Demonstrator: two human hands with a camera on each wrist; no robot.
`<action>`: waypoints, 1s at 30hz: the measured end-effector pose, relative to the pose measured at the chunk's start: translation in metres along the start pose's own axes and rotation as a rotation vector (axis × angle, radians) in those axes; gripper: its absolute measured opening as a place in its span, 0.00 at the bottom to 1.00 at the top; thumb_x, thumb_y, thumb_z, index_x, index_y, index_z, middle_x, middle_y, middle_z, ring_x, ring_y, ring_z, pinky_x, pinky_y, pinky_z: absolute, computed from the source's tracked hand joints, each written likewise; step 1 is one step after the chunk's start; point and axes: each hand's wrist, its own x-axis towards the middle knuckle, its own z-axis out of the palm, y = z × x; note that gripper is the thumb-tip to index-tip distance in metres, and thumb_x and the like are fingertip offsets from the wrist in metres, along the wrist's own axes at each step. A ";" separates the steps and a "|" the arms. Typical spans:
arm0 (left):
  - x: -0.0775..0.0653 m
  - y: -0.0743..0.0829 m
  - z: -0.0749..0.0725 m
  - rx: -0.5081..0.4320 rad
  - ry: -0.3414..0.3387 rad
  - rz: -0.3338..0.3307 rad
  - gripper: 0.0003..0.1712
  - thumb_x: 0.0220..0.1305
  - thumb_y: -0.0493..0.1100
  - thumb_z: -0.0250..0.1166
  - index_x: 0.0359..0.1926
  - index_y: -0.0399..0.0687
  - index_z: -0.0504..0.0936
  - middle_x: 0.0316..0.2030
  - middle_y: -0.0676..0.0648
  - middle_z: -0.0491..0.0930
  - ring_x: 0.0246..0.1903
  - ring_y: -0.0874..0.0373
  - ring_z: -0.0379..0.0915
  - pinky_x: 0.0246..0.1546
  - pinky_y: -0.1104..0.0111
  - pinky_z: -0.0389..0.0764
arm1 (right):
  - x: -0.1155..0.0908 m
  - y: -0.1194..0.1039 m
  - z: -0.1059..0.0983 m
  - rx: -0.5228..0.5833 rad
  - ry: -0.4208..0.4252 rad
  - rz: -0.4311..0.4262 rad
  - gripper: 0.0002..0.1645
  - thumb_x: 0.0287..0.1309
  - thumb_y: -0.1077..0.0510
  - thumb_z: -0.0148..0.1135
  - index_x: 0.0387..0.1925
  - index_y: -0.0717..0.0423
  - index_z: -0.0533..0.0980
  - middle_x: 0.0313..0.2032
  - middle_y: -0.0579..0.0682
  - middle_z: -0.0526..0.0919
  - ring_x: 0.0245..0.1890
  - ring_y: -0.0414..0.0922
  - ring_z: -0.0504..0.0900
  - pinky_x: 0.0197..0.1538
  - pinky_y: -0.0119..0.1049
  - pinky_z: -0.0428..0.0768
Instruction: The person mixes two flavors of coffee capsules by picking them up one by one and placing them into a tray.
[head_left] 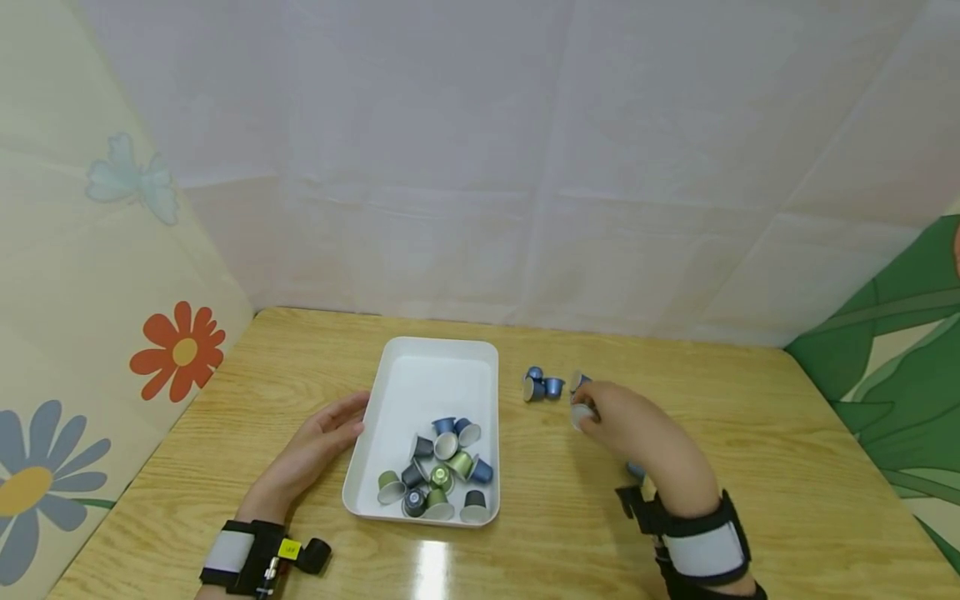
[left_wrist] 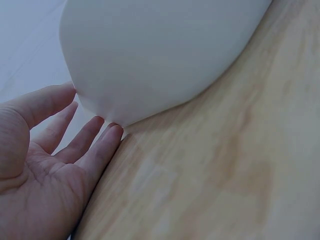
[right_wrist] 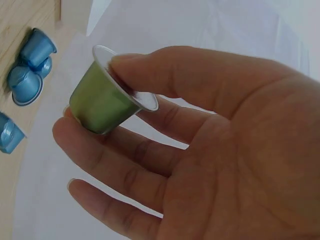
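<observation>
Between thumb and fingers my right hand (right_wrist: 210, 130) pinches a green coffee capsule (right_wrist: 102, 97), its pale lid under the thumb. In the head view this right hand (head_left: 626, 421) is over the table to the right of the tray, close to a blue capsule (head_left: 578, 381). My left hand (head_left: 318, 446) is at the tray's left side, and in the left wrist view its fingertips (left_wrist: 114, 131) touch the tray wall (left_wrist: 150, 60) with the fingers spread. Green, blue and dark capsules (head_left: 440, 477) lie in the near half of the white tray (head_left: 420, 362).
Several blue capsules (head_left: 553, 387) lie in a cluster on the wooden table (head_left: 787, 467), right of the tray. Another blue capsule (head_left: 636, 470) shows partly behind the right forearm. A white cloth (head_left: 487, 167) hangs at the table's back edge, with flowered cloth (head_left: 67, 333) along the left.
</observation>
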 end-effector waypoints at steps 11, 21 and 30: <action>0.000 0.000 0.000 0.009 0.003 -0.009 0.36 0.71 0.42 0.62 0.74 0.38 0.59 0.73 0.39 0.59 0.71 0.46 0.54 0.58 0.77 0.69 | -0.004 -0.016 0.007 0.007 0.026 -0.053 0.12 0.64 0.65 0.63 0.49 0.64 0.78 0.44 0.54 0.81 0.40 0.45 0.79 0.41 0.41 0.82; 0.000 0.001 0.001 0.019 0.009 -0.005 0.35 0.71 0.41 0.62 0.73 0.37 0.59 0.72 0.39 0.59 0.71 0.46 0.54 0.57 0.77 0.69 | -0.003 -0.031 0.016 -0.060 0.078 -0.085 0.12 0.61 0.64 0.66 0.47 0.60 0.80 0.39 0.49 0.80 0.35 0.40 0.78 0.38 0.37 0.81; 0.000 0.000 0.001 0.017 0.015 -0.009 0.36 0.70 0.41 0.62 0.73 0.37 0.60 0.72 0.38 0.60 0.71 0.46 0.55 0.57 0.77 0.69 | -0.002 -0.046 0.028 -0.163 0.101 -0.134 0.11 0.61 0.61 0.67 0.46 0.56 0.80 0.40 0.47 0.79 0.32 0.38 0.76 0.34 0.35 0.78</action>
